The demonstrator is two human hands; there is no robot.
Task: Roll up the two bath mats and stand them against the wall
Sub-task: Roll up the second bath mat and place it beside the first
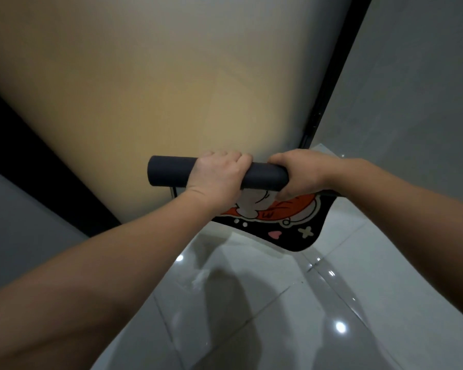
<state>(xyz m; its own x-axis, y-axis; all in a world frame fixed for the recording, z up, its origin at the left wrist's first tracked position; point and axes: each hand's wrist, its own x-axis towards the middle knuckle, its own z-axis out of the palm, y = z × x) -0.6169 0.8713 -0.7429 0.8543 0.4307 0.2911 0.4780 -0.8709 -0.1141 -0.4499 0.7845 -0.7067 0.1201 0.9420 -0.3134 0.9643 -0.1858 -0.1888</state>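
Observation:
A dark grey bath mat (169,170) is rolled into a tight tube and held level in front of a frosted glass door. My left hand (217,174) wraps over the roll's middle, and my right hand (297,173) grips its right end. Beneath the roll lies a second mat (292,228), black with an orange and white cartoon print. It is flat on the floor, and its near right corner curls up slightly. Its far part is hidden behind the roll and my hands.
The frosted glass door (145,89) with a black frame (329,84) fills the upper view. Grey walls (417,89) stand at the right and the far left. Glossy pale floor tiles (265,303) spread below, showing light reflections and my shadow.

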